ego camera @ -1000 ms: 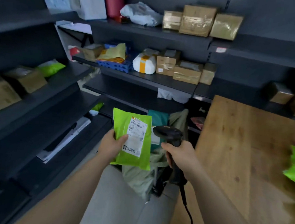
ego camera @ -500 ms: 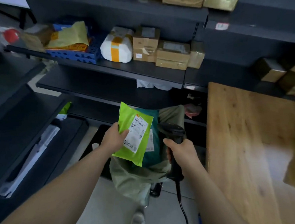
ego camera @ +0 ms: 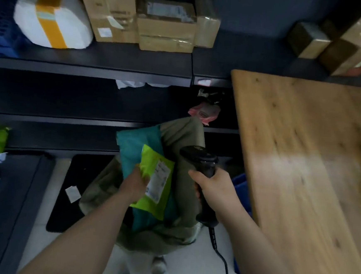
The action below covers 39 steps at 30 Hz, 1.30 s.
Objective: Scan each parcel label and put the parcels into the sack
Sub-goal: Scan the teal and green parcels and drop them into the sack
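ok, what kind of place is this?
Probably a parcel sorting room: shelves of taped cardboard boxes, a barcode scanner in the right hand, a labelled green mailer in the left hand at an open sack.

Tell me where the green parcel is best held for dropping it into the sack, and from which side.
Probably its long left edge, pinched from the left, as the left hand does. The green parcel is a flat, soft pouch, label up, over the open sack; an edge pinch leaves its lower end free to slide in. The scanner in the right hand crowds its right side.
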Tool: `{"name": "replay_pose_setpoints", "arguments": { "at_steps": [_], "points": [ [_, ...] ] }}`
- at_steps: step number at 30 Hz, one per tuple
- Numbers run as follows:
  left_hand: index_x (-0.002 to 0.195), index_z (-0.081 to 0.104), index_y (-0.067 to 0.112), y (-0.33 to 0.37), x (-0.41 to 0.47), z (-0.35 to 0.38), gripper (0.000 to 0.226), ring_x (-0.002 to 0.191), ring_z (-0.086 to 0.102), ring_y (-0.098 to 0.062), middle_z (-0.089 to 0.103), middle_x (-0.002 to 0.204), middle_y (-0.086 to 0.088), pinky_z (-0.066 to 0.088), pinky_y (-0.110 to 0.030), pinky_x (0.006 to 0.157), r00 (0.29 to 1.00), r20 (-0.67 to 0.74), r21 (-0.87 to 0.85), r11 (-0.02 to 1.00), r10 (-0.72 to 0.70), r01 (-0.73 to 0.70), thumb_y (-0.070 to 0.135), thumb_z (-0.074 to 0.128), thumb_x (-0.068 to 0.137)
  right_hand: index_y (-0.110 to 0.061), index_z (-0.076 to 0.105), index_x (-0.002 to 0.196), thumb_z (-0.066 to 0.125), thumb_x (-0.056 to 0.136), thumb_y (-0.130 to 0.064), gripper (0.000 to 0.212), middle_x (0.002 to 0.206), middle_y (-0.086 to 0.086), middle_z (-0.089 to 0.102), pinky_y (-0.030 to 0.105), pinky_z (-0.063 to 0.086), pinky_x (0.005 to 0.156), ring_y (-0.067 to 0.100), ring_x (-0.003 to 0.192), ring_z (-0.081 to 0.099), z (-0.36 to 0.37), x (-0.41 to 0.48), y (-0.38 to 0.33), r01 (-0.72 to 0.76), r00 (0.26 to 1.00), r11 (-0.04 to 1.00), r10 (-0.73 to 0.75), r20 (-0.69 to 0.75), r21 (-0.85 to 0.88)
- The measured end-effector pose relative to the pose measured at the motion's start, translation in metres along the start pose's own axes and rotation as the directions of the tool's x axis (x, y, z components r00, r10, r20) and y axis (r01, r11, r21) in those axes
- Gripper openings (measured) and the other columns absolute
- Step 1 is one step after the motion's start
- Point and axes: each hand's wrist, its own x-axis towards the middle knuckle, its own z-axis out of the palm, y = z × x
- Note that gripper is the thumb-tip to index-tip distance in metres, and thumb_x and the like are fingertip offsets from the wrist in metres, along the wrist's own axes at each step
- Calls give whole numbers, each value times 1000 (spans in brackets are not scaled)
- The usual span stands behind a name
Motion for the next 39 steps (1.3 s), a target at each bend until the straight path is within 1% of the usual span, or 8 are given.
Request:
{"name": "replay_pose_setpoints", "arguments": {
  "at_steps": [2,5,9,12,17,28,32,39],
  "points": [
    [140,36,13,-11,6,5,45,124,50,-30,51,137,-13,41,-36,103,996,84,129,991,24,-34,24,49,98,-14,55,68,69,88,-19,26,49,-3,55,25,45,45,10,43,52,-1,2,4,-2,999,1000,2,-35,10],
    [138,36,11,-14,-1,0,45,122,48,-32,48,134,-14,43,-39,100,999,46,438,898,28,-45,26,46,97,-12,56,73,69,88,-19,21,50,-3,54,23,44,43,9,43,51,0,-6,4,1,997,1000,1,-77,23],
    [119,53,11,7,-35,-21,31,110,53,-29,54,121,-11,46,-36,83,949,93,633,718,300,-289,30,45,95,-8,59,79,68,89,-20,18,56,1,54,24,43,44,9,43,50,-2,-39,-4,11,993,1000,-11,-118,-3],
    [112,57,16,36,-74,-38,26,104,54,-26,59,113,-6,41,-34,78,851,109,692,575,513,-436,30,47,93,-8,56,72,68,90,-20,25,55,2,53,26,41,46,9,40,47,-10,-79,-11,31,986,999,-36,-165,-29],
    [125,56,21,96,-158,-46,37,114,50,-22,57,124,1,38,-36,94,682,148,740,377,716,-557,41,45,96,-6,54,67,65,91,-20,30,53,5,53,27,41,48,15,44,48,-37,-164,-17,76,969,997,-80,-234,-29],
    [122,59,22,194,-327,54,36,110,53,-21,62,119,3,40,-34,95,326,350,642,29,878,-767,42,45,96,-10,58,74,67,90,-22,22,50,-3,57,29,45,48,15,44,52,-155,-324,60,66,898,990,-4,-441,125],
    [125,58,22,228,-374,128,39,113,54,-21,61,123,2,41,-35,94,305,378,627,1,874,-779,43,46,95,-12,58,74,67,88,-23,20,53,-1,57,29,44,49,13,44,52,-230,-364,94,83,841,984,16,-540,158],
    [117,60,24,285,-429,245,34,110,56,-25,63,115,0,42,-33,86,349,363,656,29,864,-754,43,48,91,-9,56,73,67,88,-16,20,59,7,55,30,40,50,18,45,48,-369,-402,133,89,798,982,31,-601,169]
  ]
}}
